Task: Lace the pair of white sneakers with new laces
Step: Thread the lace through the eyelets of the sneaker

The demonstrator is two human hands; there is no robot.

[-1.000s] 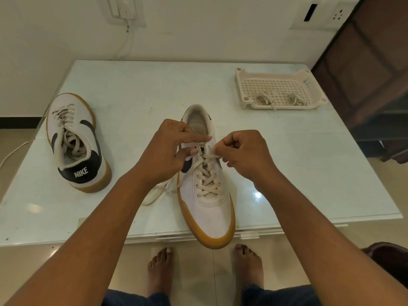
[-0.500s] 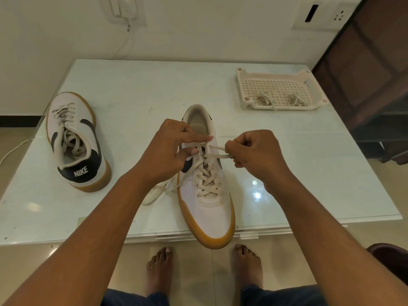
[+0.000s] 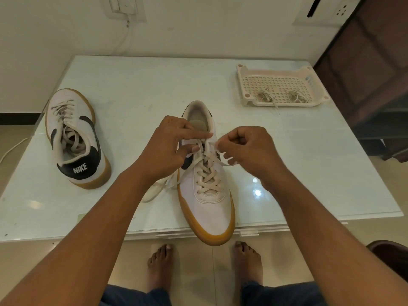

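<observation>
White sneaker (image 3: 209,206) with tan sole, cream lace (image 3: 207,173); second sneaker (image 3: 75,138) white, black heel; cream grid-holed tray (image 3: 293,104); pale green table (image 3: 132,85)

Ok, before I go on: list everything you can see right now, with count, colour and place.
table: 1, pale glass top, middle of view
centre sneaker: 1, white with gum sole, near edge, toe overhanging
lace: 1, cream, crossed up the centre sneaker, loose end trailing to its left
left sneaker: 1, white, black heel, gum sole, laced, table's left side
tray: 1, white, perforated, far right of the table
lace bundles: 2, off-white, in the tray
wall plates: 2, white, on the wall behind
feet: 2, bare, on the floor
left hand: 1, pinches the centre sneaker's eyelet edge
right hand: 1, pinches the lace
</observation>
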